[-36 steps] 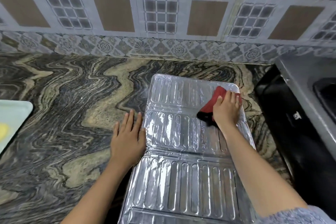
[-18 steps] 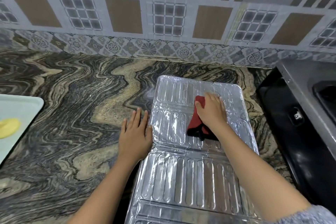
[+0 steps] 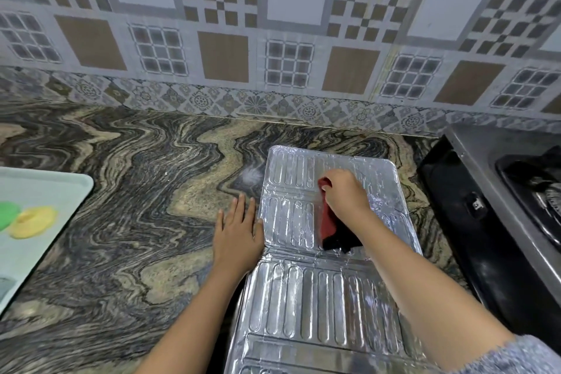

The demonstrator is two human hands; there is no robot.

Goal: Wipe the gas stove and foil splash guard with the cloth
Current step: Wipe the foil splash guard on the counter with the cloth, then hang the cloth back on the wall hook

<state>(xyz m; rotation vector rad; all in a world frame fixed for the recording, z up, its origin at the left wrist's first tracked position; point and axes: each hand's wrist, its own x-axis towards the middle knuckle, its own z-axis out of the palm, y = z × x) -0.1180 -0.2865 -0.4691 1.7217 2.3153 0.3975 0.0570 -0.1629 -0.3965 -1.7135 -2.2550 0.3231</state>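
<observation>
The silver foil splash guard [image 3: 306, 297] lies flat and unfolded on the marbled counter, its ribbed panels running toward me. My right hand [image 3: 344, 191] presses a red and black cloth [image 3: 329, 226] onto the far panel, near its middle. My left hand [image 3: 238, 232] rests flat with fingers spread on the counter, touching the guard's left edge. The gas stove [image 3: 498, 206] stands at the right, black-sided with a steel top and one burner partly in view.
A pale tray [image 3: 39, 191] at the left edge carries a yellow and a green round item. The tiled wall [image 3: 273, 55] runs along the back of the counter [image 3: 121, 206]. The stove's black side sits close to the guard's right edge.
My right hand has slid the cloth leftward across the far panel, from its right corner to its middle. My left hand stays at the guard's left edge.
</observation>
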